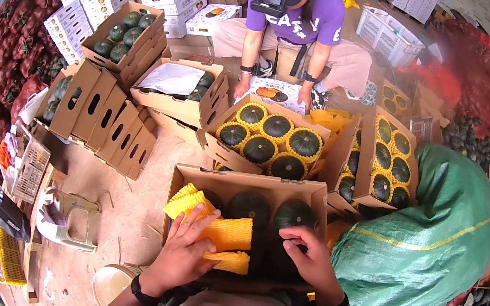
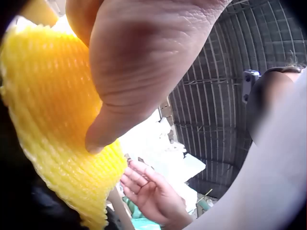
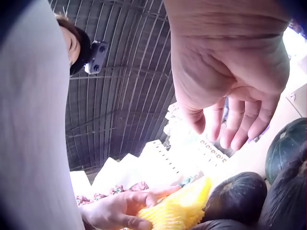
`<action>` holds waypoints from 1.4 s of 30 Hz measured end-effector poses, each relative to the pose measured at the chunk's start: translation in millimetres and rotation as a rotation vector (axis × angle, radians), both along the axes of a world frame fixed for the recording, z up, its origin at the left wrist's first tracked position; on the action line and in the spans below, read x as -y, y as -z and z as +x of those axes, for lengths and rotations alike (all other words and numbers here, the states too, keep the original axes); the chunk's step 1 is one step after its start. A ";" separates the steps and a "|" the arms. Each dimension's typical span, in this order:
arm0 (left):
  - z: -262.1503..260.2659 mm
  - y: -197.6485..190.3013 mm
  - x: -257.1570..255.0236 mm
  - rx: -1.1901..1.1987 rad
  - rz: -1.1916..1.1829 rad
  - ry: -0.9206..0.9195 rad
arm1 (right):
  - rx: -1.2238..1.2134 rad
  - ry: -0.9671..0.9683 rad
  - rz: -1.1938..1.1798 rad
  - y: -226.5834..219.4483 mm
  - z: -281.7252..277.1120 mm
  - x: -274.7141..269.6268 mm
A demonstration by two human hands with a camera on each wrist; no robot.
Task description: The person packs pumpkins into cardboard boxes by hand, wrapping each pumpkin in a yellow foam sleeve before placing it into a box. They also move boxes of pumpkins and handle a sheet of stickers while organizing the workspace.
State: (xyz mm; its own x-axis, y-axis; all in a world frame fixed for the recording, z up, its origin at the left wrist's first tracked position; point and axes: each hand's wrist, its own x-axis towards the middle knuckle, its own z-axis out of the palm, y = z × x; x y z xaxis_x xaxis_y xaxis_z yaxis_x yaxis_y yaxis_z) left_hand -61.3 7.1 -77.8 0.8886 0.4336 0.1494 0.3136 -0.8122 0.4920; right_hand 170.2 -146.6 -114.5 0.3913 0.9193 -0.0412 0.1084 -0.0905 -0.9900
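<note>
Yellow foam netting (image 1: pixel 229 234) (image 2: pixel 55 105) (image 3: pixel 175 213) lies in several pieces over the left part of an open cardboard box (image 1: pixel 240 182) of dark green squashes (image 1: pixel 295 215) (image 3: pixel 237 191). My left hand (image 1: pixel 185 252) (image 2: pixel 139 62) (image 3: pixel 115 209) grips the netting, its thumb pressed on the mesh and its fingers spread across it in the head view. Over the box's right side hovers my right hand (image 1: pixel 314 263) (image 2: pixel 156 199) (image 3: pixel 230 72), fingers loosely bent and holding nothing. The netting and hands hide some of the squashes.
Beyond the box stands another carton (image 1: pixel 220 148) of netted squashes, with a seated person (image 1: pixel 294 26) behind it touching a white printed box (image 1: pixel 277 94). Stacked cartons (image 1: pixel 107 112) stand left; a green sack (image 1: pixel 421 251) bulges close on the right.
</note>
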 end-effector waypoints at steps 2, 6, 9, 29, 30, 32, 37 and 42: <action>5.4 -42.1 7.8 0.020 0.078 -0.005 | -0.299 -0.104 0.087 -8.6 -0.7 8.0; 32.9 -32.7 26.0 0.068 -0.271 0.097 | -0.767 -0.314 0.159 -11.8 -29.6 14.2; 52.1 -28.8 20.7 0.066 -0.171 0.068 | -0.394 -0.073 0.032 -14.8 -30.2 14.1; 91.7 -35.1 36.9 0.505 0.345 0.015 | -0.104 0.008 0.243 -29.6 -3.5 7.1; 94.6 -36.8 46.5 0.466 0.375 -0.136 | -0.238 0.254 0.338 -27.7 -5.6 -1.9; 102.4 -33.9 58.5 0.504 -0.025 0.021 | -0.403 0.569 0.498 -31.0 -13.2 -18.9; 93.5 4.6 39.6 0.579 -1.162 0.169 | -0.021 0.486 0.491 -0.7 -16.3 -19.1; 80.7 2.0 22.0 0.194 -1.318 0.195 | -0.923 0.021 0.262 0.6 13.5 4.7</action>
State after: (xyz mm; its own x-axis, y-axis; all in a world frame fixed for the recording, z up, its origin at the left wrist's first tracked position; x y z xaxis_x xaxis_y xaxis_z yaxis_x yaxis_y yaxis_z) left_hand 19.4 -14.9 -79.8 0.9640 0.2208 -0.1480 0.0844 0.2739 0.9580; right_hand 183.7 -151.3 -115.1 0.3237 0.9364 -0.1359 -0.7235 0.1523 -0.6733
